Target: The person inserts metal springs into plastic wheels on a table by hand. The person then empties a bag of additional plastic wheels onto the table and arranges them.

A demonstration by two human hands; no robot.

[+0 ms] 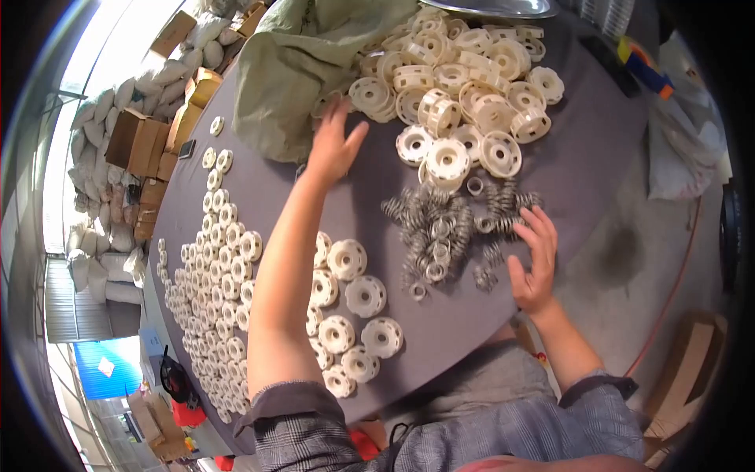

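My left hand (334,148) reaches to the mouth of a green cloth sack (275,86). Its fingers are stretched out with the thumb apart, at a cream plastic ring (326,102) on the sack's edge; whether they touch it I cannot tell. My right hand (537,263) is open at the right side of a heap of metal coil springs (440,224), its fingertips by the outer springs. Beyond the springs lies a large pile of cream plastic wheels (448,160), slotted around their rims, some spilling beside the sack.
Under my left forearm, larger wheels (366,296) lie flat in a group. Many smaller rings (224,236) spread along the left of the grey-covered table (440,322). A phone (186,149) sits at the left edge, a metal tray (495,6) and a blue-yellow tool (643,67) at the far side.
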